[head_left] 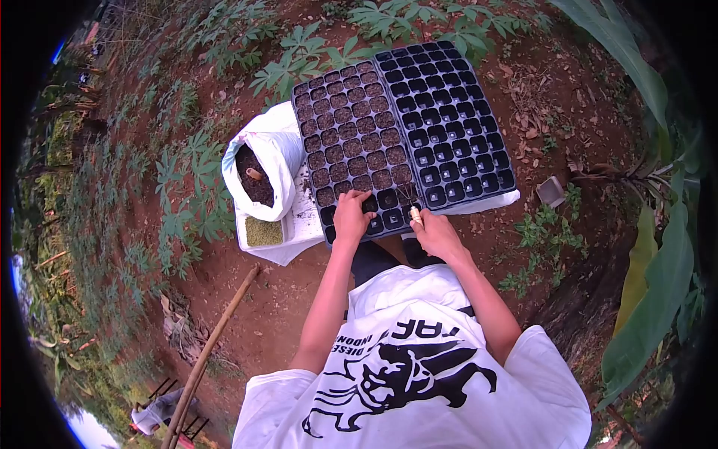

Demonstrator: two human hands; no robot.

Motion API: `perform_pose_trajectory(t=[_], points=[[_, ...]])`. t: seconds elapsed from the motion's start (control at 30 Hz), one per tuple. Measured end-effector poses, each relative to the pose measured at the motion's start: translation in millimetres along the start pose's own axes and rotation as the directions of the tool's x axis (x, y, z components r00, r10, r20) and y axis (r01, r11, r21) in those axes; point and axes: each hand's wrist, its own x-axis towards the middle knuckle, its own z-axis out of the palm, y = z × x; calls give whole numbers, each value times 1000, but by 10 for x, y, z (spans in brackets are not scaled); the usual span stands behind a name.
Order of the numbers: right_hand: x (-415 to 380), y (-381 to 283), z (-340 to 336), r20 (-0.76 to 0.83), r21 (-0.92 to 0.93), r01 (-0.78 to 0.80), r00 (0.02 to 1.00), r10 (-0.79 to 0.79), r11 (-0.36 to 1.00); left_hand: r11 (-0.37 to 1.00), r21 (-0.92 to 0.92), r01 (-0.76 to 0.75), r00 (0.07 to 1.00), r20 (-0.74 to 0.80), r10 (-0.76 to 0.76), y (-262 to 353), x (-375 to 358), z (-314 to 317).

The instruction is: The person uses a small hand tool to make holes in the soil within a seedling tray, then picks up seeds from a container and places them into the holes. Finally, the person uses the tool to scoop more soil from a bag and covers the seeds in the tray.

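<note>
My right hand (437, 238) is closed around the pale wooden handle of a small hand rake (416, 215). Its thin tines reach into the near right cells of a black seedling tray (351, 150). Brown soil fills most of this tray's cells, while several in the nearest rows look dark, with little or no soil. On the tray's near left part rests my left hand (353, 217), fingers apart and touching the cells. Beside it on the right lies a second seedling tray (449, 123), its black cells showing no soil.
Left of the trays stands a white sack (288, 150) of dark soil with a wooden-handled tool (254, 173) in it. A container of green granules (263, 233) sits just below. A long stick (217, 337) slants at lower left. Leafy plants (196, 176) surround the trays.
</note>
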Motion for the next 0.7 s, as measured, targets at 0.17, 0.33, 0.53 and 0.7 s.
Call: perform_pose_trajectory(t=[0.17, 0.33, 0.53, 0.7], points=[[-68, -119, -80, 90, 41, -134, 987, 130, 990, 1000, 18, 7, 1000, 17, -7, 33, 7, -33], [12, -10, 25, -24, -28, -7, 1000, 7, 1000, 1000, 14, 2, 1000, 6, -2, 11, 12, -15], [-33, -82, -24, 59, 70, -106, 993, 102, 992, 1000, 10, -5, 1000, 8, 5, 13, 12, -33], [28, 20, 90, -24, 0, 6, 1000, -7, 1000, 1000, 9, 2, 1000, 5, -2, -5, -4, 6]])
